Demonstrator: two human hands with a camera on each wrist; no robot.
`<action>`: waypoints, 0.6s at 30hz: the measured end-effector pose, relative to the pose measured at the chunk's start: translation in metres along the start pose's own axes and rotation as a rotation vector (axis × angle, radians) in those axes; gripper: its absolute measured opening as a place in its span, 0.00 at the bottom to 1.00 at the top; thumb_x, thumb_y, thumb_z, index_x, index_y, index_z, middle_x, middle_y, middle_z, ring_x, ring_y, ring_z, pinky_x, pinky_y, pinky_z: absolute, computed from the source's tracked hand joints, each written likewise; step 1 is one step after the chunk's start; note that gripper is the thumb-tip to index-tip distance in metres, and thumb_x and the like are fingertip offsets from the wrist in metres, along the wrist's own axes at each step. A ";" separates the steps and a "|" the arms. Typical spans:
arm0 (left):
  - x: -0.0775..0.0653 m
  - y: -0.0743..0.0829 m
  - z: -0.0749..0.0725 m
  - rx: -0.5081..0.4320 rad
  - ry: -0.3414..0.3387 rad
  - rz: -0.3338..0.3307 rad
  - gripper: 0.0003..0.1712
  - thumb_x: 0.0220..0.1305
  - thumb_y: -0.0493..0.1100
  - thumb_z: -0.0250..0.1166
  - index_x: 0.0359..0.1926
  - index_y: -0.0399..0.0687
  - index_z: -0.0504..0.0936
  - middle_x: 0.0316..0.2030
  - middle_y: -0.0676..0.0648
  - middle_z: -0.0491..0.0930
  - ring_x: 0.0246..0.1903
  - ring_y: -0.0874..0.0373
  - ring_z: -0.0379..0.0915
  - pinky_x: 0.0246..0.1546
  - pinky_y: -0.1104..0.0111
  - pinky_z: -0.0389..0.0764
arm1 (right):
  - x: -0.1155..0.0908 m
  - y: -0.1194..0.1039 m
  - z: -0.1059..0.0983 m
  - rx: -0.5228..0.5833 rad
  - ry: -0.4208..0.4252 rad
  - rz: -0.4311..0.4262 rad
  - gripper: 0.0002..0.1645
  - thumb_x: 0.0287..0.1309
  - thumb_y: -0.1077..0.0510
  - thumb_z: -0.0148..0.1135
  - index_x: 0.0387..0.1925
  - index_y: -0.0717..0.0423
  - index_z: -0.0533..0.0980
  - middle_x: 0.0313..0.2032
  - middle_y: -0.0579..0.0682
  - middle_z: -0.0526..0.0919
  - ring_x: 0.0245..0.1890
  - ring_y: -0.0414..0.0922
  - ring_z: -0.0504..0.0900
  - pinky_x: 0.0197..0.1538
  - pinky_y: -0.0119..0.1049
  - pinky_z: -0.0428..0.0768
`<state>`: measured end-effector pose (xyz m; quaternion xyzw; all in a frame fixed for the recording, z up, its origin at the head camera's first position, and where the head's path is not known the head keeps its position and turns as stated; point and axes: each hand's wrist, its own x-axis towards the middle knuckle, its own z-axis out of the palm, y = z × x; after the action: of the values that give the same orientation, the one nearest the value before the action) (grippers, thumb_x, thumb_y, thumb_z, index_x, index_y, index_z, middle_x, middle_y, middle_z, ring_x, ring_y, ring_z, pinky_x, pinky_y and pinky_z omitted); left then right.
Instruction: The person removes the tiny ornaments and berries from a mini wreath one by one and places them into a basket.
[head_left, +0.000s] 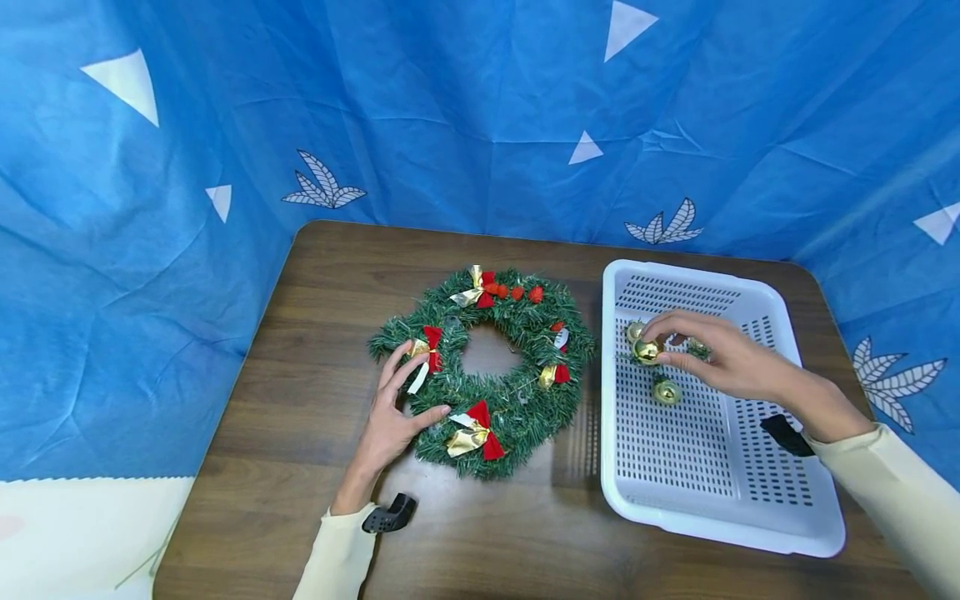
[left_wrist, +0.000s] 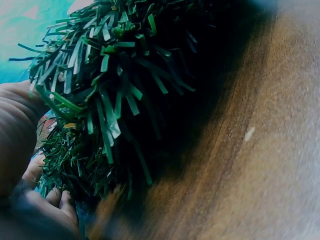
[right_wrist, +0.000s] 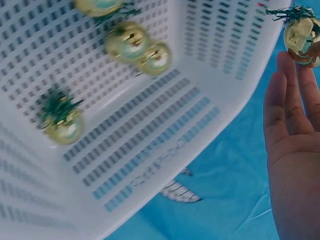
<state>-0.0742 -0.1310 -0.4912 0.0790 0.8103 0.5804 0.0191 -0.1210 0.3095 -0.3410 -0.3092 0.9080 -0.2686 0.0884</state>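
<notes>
A green tinsel wreath [head_left: 510,442] with red and gold bows lies on the table. My left hand [head_left: 388,425] rests on the wreath's left side, thumb and fingers spread, fingertips beside a red bow [head_left: 432,337]. In the left wrist view, green strands [left_wrist: 110,95] stand close against that hand. My right hand [head_left: 712,354] is over the white basket [head_left: 611,467] and pinches a gold bauble [head_left: 647,351] between thumb and fingers. The right wrist view shows this bauble [right_wrist: 300,37] at the fingertips, with a green tinsel tuft on top. More gold baubles [head_left: 667,392] lie in the basket.
The perforated basket stands on the right of the brown wooden table [head_left: 255,417], close to the wreath. A blue cloth [head_left: 450,117] with white triangles and leaves hangs behind and at the sides. Black bands [head_left: 390,513] are on both wrists.
</notes>
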 end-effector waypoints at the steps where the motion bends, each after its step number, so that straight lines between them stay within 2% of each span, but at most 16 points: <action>1: 0.000 0.000 0.000 0.001 0.001 0.001 0.44 0.45 0.48 0.76 0.65 0.62 0.67 0.72 0.59 0.48 0.72 0.58 0.40 0.65 0.41 0.50 | -0.002 0.001 -0.001 -0.004 0.003 0.014 0.21 0.54 0.63 0.65 0.48 0.39 0.75 0.46 0.34 0.79 0.43 0.30 0.76 0.43 0.26 0.78; 8: 0.000 0.004 0.000 0.014 0.000 -0.004 0.44 0.45 0.46 0.76 0.65 0.60 0.68 0.72 0.57 0.48 0.72 0.56 0.41 0.64 0.40 0.50 | -0.017 0.016 -0.001 -0.051 0.014 0.102 0.20 0.53 0.61 0.66 0.47 0.39 0.76 0.44 0.34 0.79 0.40 0.32 0.77 0.42 0.29 0.79; 15: -0.002 0.029 -0.003 -0.040 0.001 0.006 0.42 0.46 0.39 0.75 0.64 0.48 0.68 0.72 0.48 0.50 0.72 0.49 0.41 0.64 0.38 0.48 | -0.031 0.032 -0.003 -0.117 -0.015 0.199 0.18 0.54 0.59 0.66 0.46 0.40 0.76 0.42 0.33 0.80 0.37 0.31 0.77 0.42 0.29 0.79; 18: -0.001 0.024 -0.002 -0.030 0.000 0.024 0.43 0.46 0.39 0.75 0.65 0.48 0.68 0.72 0.47 0.49 0.72 0.49 0.41 0.64 0.39 0.48 | -0.037 0.038 -0.004 -0.135 -0.019 0.240 0.17 0.54 0.58 0.66 0.45 0.40 0.76 0.40 0.33 0.80 0.36 0.31 0.76 0.41 0.29 0.78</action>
<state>-0.0709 -0.1259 -0.4681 0.0885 0.8006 0.5925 0.0134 -0.1130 0.3593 -0.3584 -0.2059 0.9537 -0.1913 0.1075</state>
